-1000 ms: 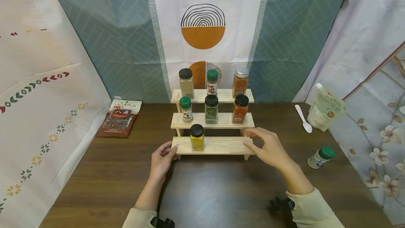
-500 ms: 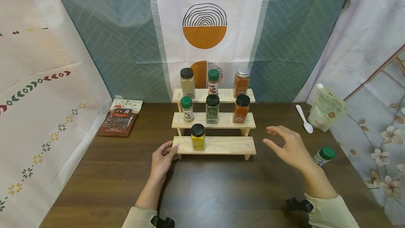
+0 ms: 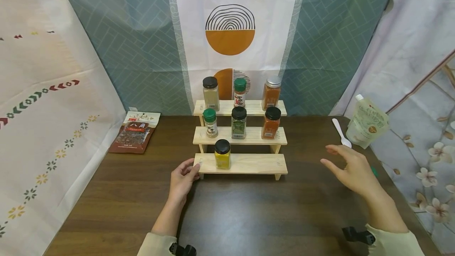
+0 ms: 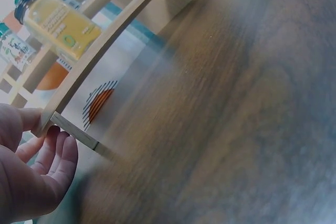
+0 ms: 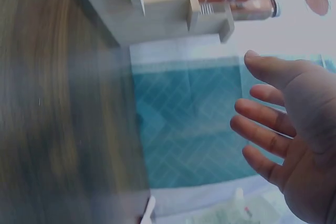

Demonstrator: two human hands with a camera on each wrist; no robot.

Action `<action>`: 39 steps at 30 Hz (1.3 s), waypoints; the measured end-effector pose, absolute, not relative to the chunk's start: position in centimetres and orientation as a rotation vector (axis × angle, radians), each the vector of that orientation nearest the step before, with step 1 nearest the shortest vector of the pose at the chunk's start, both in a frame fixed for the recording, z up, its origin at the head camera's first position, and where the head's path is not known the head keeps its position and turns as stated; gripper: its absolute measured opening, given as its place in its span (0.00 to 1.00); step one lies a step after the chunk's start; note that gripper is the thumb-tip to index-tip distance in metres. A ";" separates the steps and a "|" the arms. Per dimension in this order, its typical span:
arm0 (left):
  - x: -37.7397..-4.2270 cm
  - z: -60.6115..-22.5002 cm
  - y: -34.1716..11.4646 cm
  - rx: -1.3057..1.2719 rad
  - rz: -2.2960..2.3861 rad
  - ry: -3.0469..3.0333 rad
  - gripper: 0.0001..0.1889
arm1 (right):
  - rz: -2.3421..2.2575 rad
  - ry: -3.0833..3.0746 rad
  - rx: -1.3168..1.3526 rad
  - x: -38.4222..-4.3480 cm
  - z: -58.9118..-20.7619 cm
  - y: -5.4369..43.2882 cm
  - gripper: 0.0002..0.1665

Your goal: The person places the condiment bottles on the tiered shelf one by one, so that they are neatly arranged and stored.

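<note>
My left hand (image 3: 183, 180) pinches the left end of the lowest step of a three-tier wooden shelf rack (image 3: 256, 164), thumb on top and fingers beneath. A yellow spice jar (image 3: 222, 158) with a black lid stands on that step, left of its middle. Several more spice jars stand upright on the two upper steps, among them a black-lidded orange-red one (image 3: 271, 123). Over the table's right side, my right hand (image 3: 355, 171) is spread, with nothing in it. Behind it a green-capped jar (image 3: 375, 171) is almost wholly hidden; only a sliver of cap shows.
A brown and white spice packet (image 3: 133, 133) lies at the far left. At the back right are a white spoon (image 3: 339, 129) and a pale green spouted pouch (image 3: 367, 123). Fabric hangings (image 3: 142, 50) close off the back and both sides of the brown table (image 3: 249, 212).
My right hand has left the right end of the lowest step and travelled right, now covering most of the green-capped jar. The left hand keeps its hold on the rack.
</note>
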State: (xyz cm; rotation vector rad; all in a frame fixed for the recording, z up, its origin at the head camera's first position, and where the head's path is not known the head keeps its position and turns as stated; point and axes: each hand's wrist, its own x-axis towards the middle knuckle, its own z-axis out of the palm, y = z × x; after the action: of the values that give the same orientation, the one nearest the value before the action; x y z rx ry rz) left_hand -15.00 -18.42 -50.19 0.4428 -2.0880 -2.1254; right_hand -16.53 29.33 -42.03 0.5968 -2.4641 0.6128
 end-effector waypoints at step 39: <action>-15.0 -50.2 -18.3 0.459 -2.117 -2.099 0.19 | 0.458 -2.642 0.361 -14.0 -44.1 39.0 0.30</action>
State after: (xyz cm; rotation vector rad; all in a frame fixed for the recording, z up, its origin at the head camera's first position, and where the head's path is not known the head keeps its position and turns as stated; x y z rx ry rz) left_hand -15.00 -18.34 -50.18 0.4591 -2.0990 -2.1171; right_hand -14.02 39.03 -44.14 0.3614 -2.6424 0.4582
